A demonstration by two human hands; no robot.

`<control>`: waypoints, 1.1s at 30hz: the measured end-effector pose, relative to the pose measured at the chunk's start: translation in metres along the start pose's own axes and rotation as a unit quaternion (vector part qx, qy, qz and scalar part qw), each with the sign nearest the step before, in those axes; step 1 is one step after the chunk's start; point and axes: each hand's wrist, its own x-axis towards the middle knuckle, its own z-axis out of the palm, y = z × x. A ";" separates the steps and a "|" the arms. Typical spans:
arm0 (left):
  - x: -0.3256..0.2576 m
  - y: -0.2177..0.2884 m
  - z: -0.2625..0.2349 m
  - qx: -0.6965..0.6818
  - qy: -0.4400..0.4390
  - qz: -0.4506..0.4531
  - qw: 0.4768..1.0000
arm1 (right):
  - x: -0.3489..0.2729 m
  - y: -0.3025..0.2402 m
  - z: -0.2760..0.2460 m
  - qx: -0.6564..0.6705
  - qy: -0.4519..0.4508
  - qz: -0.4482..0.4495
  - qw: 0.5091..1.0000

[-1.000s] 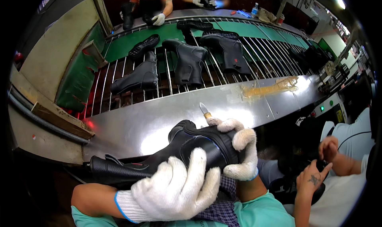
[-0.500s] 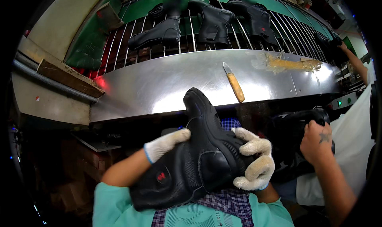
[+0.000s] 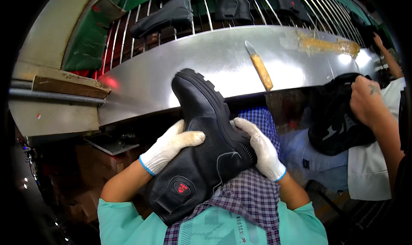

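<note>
Black boot point(image 3: 201, 146): lying on the person's lap over a checked apron point(image 3: 244, 197), sole pointing toward the edge of the steel table point(image 3: 171, 73). Left hand point(image 3: 171, 145), in a white glove, is pressing on the shaft with fingers curled over it. Right hand point(image 3: 259, 148), gloved, is gripping the heel side. Knife point(image 3: 259, 66) with a wooden handle is lying apart on the table, bare steel around it. More boots point(image 3: 163, 15) are resting on the wire rack point(image 3: 201, 9) beyond. A neighbour's hand point(image 3: 367, 101) is holding a dark shoe point(image 3: 339, 116) to the right.
</note>
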 end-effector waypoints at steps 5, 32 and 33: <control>0.032 -0.049 -0.059 -0.326 -0.011 -0.153 0.933 | -0.003 -0.007 0.017 0.024 0.025 0.073 0.997; 0.002 -0.011 -0.016 -0.114 0.000 -0.036 0.993 | 0.028 -0.043 -0.011 -0.203 -0.056 0.117 0.971; 0.002 -0.016 -0.022 -0.127 -0.009 -0.035 0.991 | 0.033 -0.052 -0.012 -0.221 -0.065 0.138 0.963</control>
